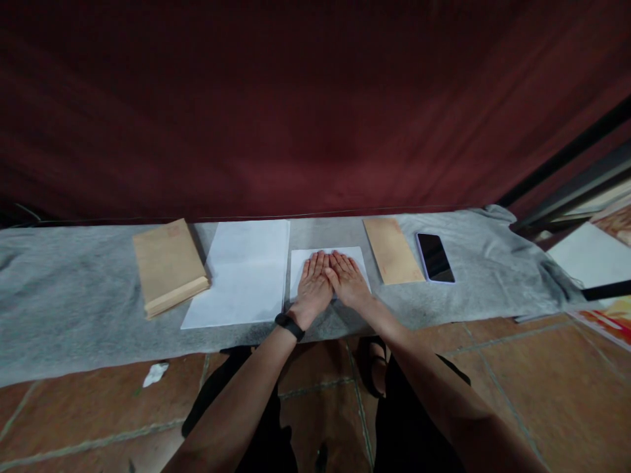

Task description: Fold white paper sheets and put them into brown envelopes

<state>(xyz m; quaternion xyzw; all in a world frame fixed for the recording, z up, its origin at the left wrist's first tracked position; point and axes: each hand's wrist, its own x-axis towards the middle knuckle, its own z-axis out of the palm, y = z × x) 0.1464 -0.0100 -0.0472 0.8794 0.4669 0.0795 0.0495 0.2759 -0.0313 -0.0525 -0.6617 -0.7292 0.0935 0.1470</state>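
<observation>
The middle of the small white paper (298, 264) is hidden under the left hand (314, 286) and right hand (349, 280). From there, at 9 o'clock, the marking on the brown stack (165, 259) is too blurred to read, and the grey-draped worktop (54, 295) runs off the edge. The red curtain (315, 118) is cut off at 12, a glossy print (608, 323) at 3, both forearms at 5 and 7. The white scrap (156, 374) at 8 is too small to identify.
</observation>
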